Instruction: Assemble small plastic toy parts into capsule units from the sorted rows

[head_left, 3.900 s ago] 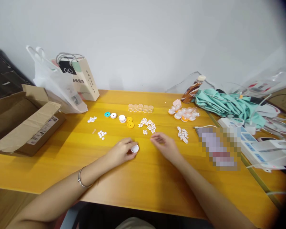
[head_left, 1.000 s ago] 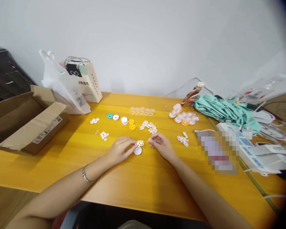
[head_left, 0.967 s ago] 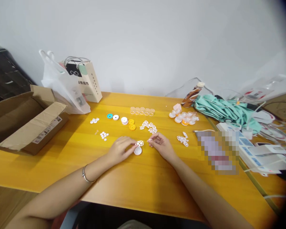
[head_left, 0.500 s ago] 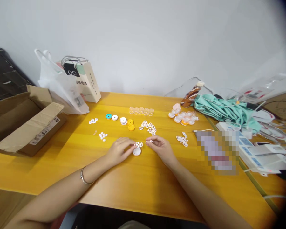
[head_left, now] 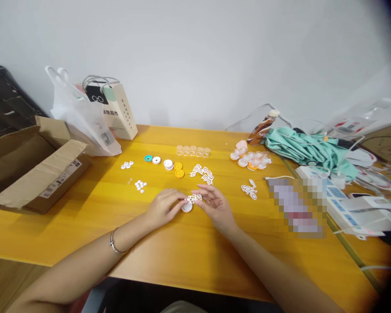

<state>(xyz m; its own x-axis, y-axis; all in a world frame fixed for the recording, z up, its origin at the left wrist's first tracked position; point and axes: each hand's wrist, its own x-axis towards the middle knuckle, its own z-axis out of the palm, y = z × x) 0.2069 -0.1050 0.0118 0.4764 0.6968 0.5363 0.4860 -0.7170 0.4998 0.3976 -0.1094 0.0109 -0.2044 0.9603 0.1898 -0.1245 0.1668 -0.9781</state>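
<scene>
My left hand (head_left: 164, 207) and my right hand (head_left: 213, 205) meet over the yellow table (head_left: 195, 256), both pinching small white lattice pieces (head_left: 193, 198) held together between the fingertips. A white round cap (head_left: 187, 207) lies on the table just under the left fingers. A pile of similar white lattice pieces (head_left: 202, 173) sits just beyond the hands, and a smaller pile (head_left: 249, 190) lies to the right.
White, teal and yellow discs (head_left: 169, 164), small white buttons (head_left: 139, 185) and clear cups (head_left: 193, 151) lie beyond the hands. An open cardboard box (head_left: 32, 167) and bags (head_left: 94, 115) stand at the left. A green cloth (head_left: 308, 150), a bottle (head_left: 261, 127) and a power strip (head_left: 348, 204) crowd the right.
My right hand has moved left with its piece until it meets the piece in my left hand; earlier the two pieces were held apart. The white cap stays on the table.
</scene>
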